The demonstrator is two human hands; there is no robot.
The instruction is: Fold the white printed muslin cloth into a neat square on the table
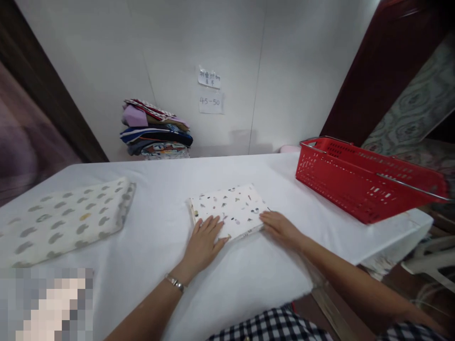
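Note:
A white folded cloth (232, 203) with small dark and coloured prints lies on the table in front of me. My left hand (204, 241) rests palm down on its near left part, fingers stretched out. At the near right corner, my right hand (282, 228) touches the cloth with its fingers extended. Neither hand is wrapped round anything. Farther left lies a larger folded white cloth (71, 220) with grey mushroom-like shapes, apart from both hands.
The table has a white cover (159, 199). A red plastic basket (337, 180) with metal handles stands at the right edge. Behind the table is a stack of folded fabrics (158, 135). Two paper notes (211, 102) hang on the wall. A pixelated block hides the lower left.

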